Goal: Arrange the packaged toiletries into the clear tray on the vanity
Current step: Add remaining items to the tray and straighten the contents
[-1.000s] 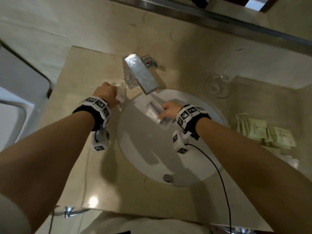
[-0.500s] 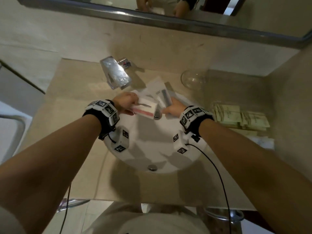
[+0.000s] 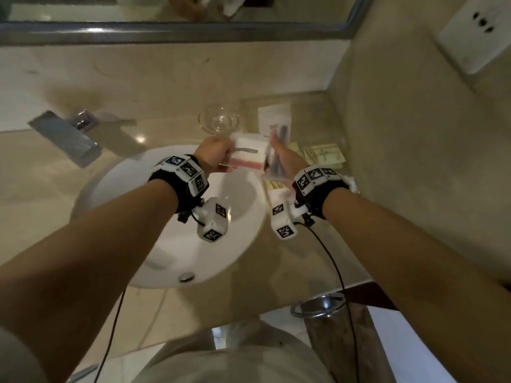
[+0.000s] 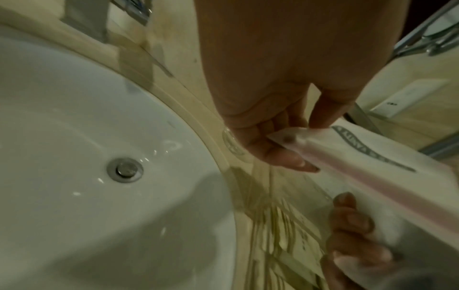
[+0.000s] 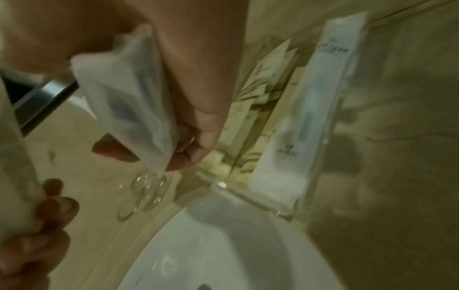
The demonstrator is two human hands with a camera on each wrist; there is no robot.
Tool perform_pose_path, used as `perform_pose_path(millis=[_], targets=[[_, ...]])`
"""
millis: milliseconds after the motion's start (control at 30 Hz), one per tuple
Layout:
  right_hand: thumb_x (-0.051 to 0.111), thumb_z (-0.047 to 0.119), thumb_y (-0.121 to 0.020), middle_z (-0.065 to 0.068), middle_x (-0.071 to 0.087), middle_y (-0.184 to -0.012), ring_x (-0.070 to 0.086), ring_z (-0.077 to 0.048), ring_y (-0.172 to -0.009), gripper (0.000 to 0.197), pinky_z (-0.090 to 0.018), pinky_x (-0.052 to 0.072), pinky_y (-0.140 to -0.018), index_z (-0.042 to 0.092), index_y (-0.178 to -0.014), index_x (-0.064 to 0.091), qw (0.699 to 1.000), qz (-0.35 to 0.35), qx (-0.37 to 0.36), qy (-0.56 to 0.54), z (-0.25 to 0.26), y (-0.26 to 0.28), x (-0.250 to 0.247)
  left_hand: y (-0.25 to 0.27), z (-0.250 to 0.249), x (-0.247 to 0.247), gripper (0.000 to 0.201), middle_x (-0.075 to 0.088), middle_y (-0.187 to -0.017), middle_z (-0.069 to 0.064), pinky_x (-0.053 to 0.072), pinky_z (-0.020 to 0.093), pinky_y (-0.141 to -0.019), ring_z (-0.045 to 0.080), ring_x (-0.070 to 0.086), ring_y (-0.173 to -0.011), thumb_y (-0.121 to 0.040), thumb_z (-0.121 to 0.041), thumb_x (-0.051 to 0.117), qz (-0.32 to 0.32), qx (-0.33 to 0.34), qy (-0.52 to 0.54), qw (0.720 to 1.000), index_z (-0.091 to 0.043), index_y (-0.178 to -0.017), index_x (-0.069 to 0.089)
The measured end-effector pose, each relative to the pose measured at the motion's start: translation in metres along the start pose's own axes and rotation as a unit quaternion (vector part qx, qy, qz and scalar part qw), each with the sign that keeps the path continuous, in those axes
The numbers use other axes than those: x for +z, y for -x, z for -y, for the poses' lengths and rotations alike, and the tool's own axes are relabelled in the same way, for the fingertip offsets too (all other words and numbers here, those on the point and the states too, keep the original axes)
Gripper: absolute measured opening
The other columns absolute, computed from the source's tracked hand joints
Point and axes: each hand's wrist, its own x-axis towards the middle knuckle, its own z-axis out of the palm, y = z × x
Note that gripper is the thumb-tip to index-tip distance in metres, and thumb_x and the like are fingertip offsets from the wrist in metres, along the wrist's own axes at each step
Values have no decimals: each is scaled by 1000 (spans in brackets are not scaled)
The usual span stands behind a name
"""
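Observation:
My left hand (image 3: 224, 153) pinches one end of a white packet with a pink stripe (image 3: 247, 157), seen close in the left wrist view as the same pink-striped packet (image 4: 372, 166). My right hand (image 3: 276, 152) grips a white packet with a dark blue item inside (image 3: 276, 164); the right wrist view shows this blue-item packet (image 5: 129, 109) crumpled in the fist. Both hands hover at the left edge of the clear tray (image 3: 312, 125). Inside lie yellowish packets (image 3: 322, 156) and a long white packet (image 3: 275, 120).
An empty drinking glass (image 3: 218, 121) stands just left of the tray, behind my left hand. The white sink basin (image 3: 171, 217) lies below the forearms, with the chrome faucet (image 3: 66, 136) at far left. A side wall with an outlet (image 3: 475, 31) closes off the right.
Both hands lifted packets out of the sink area and carried them right, to the tray's edge. The head view swung right with them.

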Motion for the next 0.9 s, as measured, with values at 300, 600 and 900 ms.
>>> perform_pose_path(millis=[300, 600, 900], targets=[[85, 60, -34, -15, 70, -100, 67, -34, -100, 100, -42, 53, -93, -5, -107, 65, 997, -54, 33, 49, -52, -30, -63, -11, 4, 64, 15, 55, -74, 3, 51, 23, -56, 16, 56, -65, -93, -20, 47, 58, -15, -21, 998, -13, -102, 57], [76, 29, -74, -2, 60, -61, 55, -20, -62, 28, -21, 46, -62, 9, -70, 58, 997, -15, 47, 56, -54, -14, -91, -23, 13, 87, 5, 55, -77, 8, 51, 35, -78, 22, 54, -75, -82, -10, 68, 84, 23, -128, 988, -7, -82, 63], [70, 16, -82, -2, 61, -75, 58, -14, -69, 13, -28, 49, -73, 5, -83, 62, 995, -84, 19, 58, -59, -10, -95, -22, 14, 85, 26, 54, -69, 0, 52, 15, -55, 11, 54, -65, -78, 7, 66, 138, 13, -163, 977, -16, -69, 57]])
